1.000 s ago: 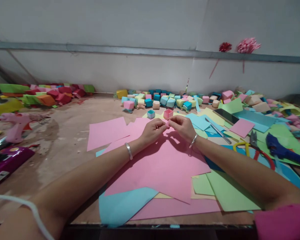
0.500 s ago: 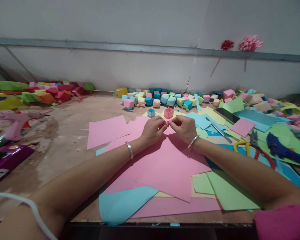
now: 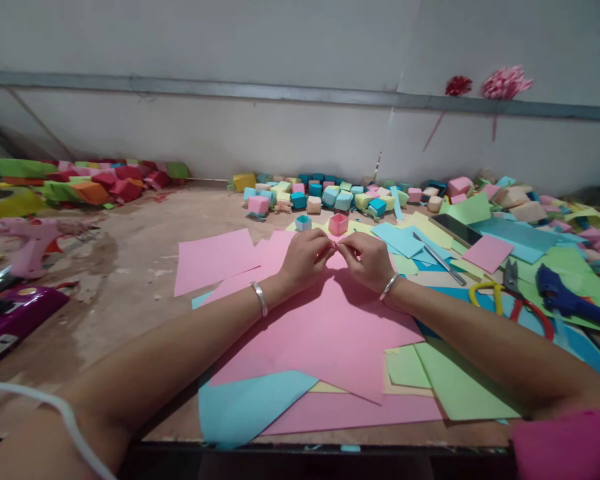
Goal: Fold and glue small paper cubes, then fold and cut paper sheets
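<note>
Head view: taking clock directions from your fingertips, your left hand [image 3: 304, 259] and right hand [image 3: 373, 262] are meeting above the pink sheets [image 3: 325, 340], thumb and fingertips of each pinching a small pink piece [image 3: 335, 245]. Your fingers are hiding most of that piece, so its exact shape isn't showing. A pink open-topped box [image 3: 338, 225] is sitting just beyond it at twelve o'clock, and a blue open-topped box [image 3: 303, 224] is standing near it at ten o'clock.

To be doing this well, you should be steadying the piece with one pinch while the other is pressing along a single edge at a time. With something this small, squeezing hard would probably be risking a crumpled corner, so be working lightly, with the fingertips lining up before any crease is being firmed.

As for writing, nothing is reading clearly. A purple device [image 3: 23, 319], between eight and nine o'clock, is showing pale shapes on its casing, but no brand is coming through. A dark phone [image 3: 455, 229] at three o'clock and the scissors [image 3: 512, 283] just past three are bearing no legible label.
</note>
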A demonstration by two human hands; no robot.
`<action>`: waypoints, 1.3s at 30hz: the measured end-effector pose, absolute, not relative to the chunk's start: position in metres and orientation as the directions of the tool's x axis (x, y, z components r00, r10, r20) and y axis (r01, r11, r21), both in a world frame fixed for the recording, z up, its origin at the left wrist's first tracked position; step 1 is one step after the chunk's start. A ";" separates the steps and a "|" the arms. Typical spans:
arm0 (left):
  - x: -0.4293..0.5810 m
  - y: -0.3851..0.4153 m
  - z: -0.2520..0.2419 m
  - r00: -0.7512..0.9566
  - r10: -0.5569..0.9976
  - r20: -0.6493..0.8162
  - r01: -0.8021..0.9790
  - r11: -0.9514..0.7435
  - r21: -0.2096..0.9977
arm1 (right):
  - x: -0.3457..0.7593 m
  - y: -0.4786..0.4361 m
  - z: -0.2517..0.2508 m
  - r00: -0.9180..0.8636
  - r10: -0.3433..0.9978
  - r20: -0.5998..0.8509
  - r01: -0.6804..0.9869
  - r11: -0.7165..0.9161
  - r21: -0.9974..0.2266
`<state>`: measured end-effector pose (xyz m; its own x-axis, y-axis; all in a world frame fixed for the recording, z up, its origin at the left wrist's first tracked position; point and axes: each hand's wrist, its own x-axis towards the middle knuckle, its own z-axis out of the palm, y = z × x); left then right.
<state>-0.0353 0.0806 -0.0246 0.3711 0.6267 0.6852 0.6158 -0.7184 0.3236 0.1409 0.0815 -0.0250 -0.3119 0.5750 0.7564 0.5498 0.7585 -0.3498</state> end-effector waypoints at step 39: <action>-0.040 0.100 -0.022 0.462 0.572 0.678 0.490 -0.802 0.343 | 0.148 0.109 -0.020 -0.403 0.851 0.336 0.130 0.417 -0.900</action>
